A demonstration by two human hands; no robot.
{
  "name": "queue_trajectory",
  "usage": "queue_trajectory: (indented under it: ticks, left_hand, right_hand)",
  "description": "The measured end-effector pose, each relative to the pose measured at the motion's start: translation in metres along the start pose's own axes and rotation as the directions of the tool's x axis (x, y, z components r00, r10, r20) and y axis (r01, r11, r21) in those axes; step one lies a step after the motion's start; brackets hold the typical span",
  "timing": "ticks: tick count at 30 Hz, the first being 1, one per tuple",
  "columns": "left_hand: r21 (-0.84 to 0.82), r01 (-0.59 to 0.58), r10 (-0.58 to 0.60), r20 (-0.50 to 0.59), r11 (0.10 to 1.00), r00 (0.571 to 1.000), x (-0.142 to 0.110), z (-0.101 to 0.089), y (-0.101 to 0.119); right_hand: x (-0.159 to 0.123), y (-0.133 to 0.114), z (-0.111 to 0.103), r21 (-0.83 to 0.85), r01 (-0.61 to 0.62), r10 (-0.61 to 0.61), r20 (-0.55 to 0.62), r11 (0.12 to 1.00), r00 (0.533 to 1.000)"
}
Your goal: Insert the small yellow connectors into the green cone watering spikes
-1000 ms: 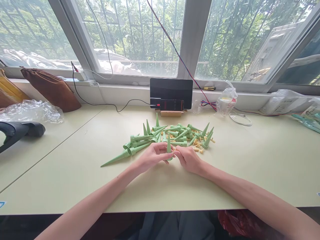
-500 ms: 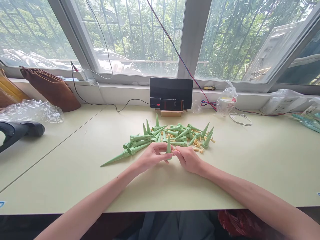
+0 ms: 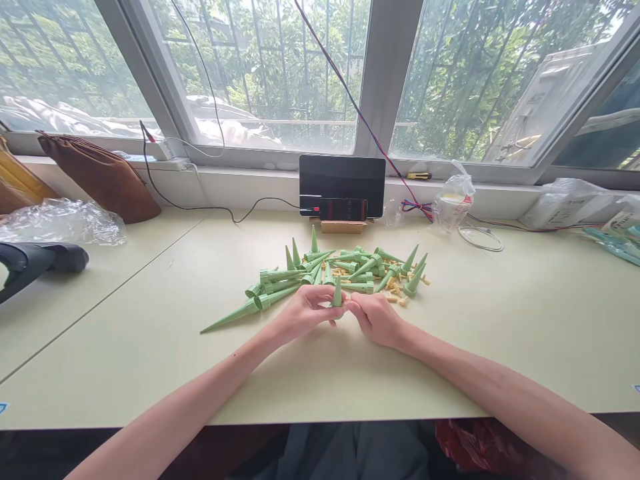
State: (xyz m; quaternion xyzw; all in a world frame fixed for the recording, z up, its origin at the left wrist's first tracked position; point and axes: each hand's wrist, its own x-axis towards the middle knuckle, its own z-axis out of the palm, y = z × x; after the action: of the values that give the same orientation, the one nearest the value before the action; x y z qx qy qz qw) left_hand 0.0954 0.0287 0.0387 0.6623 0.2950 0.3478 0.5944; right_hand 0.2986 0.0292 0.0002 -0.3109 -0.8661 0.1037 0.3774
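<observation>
My left hand (image 3: 306,312) is closed around a green plastic watering spike (image 3: 338,293), which stands with its point up. Right beside it, my right hand (image 3: 376,319) pinches a small yellow plastic valve (image 3: 347,299) against the spike's side; the fingers hide most of it. Just beyond both hands lies a heap of similar green spikes (image 3: 367,267), some on their sides and some upright. One long spike (image 3: 233,316) points out to the left. Loose yellow valves (image 3: 393,288) are scattered at the heap's right side.
Behind the heap, a dark tablet (image 3: 343,177) and a phone (image 3: 344,209) lean on a cardboard stand (image 3: 342,227). A plastic bag with a cup (image 3: 453,203) and a coiled white cable (image 3: 481,239) lie at the back right. A brown pouch (image 3: 107,180) and clear wrap (image 3: 63,222) are at left.
Both hands stay almost in place, close together. The spike in my left hand sits very slightly lower; the heap is unchanged.
</observation>
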Motion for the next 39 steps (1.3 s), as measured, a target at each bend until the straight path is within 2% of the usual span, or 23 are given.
queue_trajectory:
  ticks: [19, 39]
  left_hand:
    - [0.037, -0.075, 0.075, -0.004, 0.997, 0.997, 0.0003, -0.0027, -0.0044]
    - [0.074, -0.075, 0.077, -0.019, 0.994, 0.997, 0.0004, -0.0002, -0.0029]
  right_hand:
    - [-0.0005, -0.0003, -0.0007, -0.05, 0.06, -0.061, -0.026, 0.997, 0.998]
    - [0.0001, -0.0016, -0.0005, 0.045, -0.021, 0.021, 0.011, 0.999, 1.0]
